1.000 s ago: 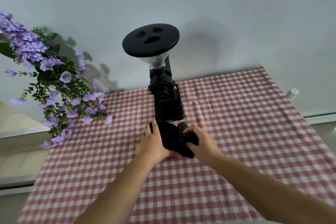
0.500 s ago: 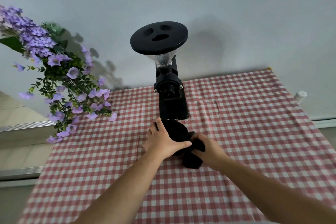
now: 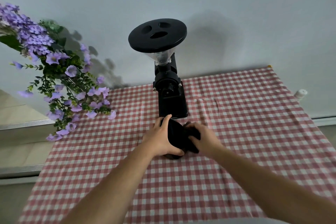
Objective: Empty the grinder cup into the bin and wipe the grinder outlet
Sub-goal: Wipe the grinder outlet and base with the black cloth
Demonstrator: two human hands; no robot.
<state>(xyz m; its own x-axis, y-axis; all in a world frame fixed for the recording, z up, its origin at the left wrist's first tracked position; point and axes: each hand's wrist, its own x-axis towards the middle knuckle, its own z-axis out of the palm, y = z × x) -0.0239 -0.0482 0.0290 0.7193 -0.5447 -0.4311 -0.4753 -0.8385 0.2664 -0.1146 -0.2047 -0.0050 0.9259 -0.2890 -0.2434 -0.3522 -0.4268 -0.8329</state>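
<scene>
A black coffee grinder (image 3: 171,94) with a wide round lid stands at the back of the red checked tablecloth (image 3: 236,132), its outlet facing me. Just in front of its base, my left hand (image 3: 160,138) grips the black grinder cup (image 3: 175,134), tilted with its mouth toward the right. My right hand (image 3: 203,138) holds a dark cloth (image 3: 192,133) pressed against the cup's opening. No bin is in view.
A bunch of purple artificial flowers (image 3: 60,82) hangs over the table's back left corner. A small white bottle (image 3: 301,93) stands off the right edge by the wall. A pale wall rises right behind the grinder.
Both hands have stayed together on the cup and cloth just in front of the grinder. The cup has tipped from mouth-up at half a second ago to mouth toward the right.
</scene>
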